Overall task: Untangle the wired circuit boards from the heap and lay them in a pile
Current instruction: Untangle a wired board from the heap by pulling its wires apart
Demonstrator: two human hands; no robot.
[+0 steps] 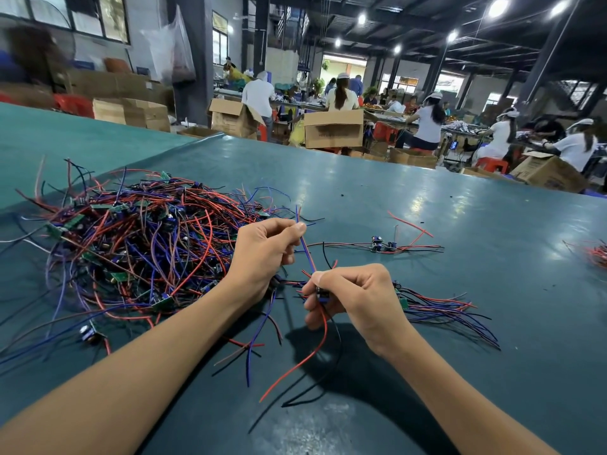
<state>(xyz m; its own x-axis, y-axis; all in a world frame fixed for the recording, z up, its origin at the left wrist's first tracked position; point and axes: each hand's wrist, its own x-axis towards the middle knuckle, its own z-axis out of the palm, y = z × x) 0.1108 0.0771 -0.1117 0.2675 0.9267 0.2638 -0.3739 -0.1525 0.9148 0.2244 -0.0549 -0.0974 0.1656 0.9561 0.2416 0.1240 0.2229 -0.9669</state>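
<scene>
Nearest, your right hand (pixel 354 297) pinches a small board (pixel 322 295) between thumb and curled fingers, its red wire (pixel 326 326) dangling to the table (pixel 427 205). Just beyond, your left hand (pixel 262 254) pinches a blue wire (pixel 308 254). A pile (pixel 440 307) of boards lies just behind the right hand; the heap (pixel 138 234) sprawls left.

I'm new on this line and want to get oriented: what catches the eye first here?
The tangled heap of red and blue wired boards fills the left of the table. Right of it the left hand pinches a blue wire and the right hand grips a small board, with a sorted pile beside it.
</scene>
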